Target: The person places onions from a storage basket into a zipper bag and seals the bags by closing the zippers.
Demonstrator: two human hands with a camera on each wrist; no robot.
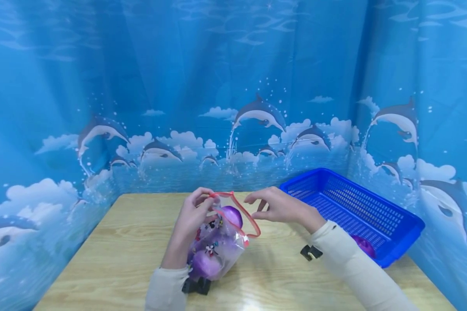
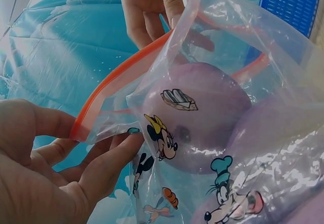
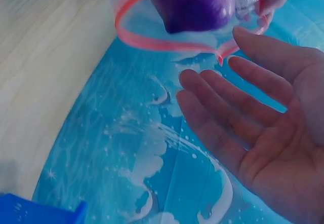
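Observation:
A clear plastic zip bag (image 1: 233, 257) with a red-orange rim (image 2: 109, 82) and printed cartoon figures stands over the table, its mouth spread wide. Several glossy purple rounded things fill it; the top one (image 3: 197, 8) shows a pointed end in the right wrist view. My left hand (image 1: 190, 222) pinches the left end of the bag's rim between thumb and fingers. At the other side of the mouth is my right hand (image 1: 282, 207), palm up in its wrist view (image 3: 253, 127), fingers loosely extended close to the rim and holding nothing.
A blue perforated plastic basket (image 1: 373, 205) stands at the table's right side, with a purple thing (image 1: 363, 246) inside near its front corner. The wooden table (image 1: 140, 242) lies beneath the bag. A blue dolphin-print curtain (image 1: 202, 86) hangs behind and on both sides.

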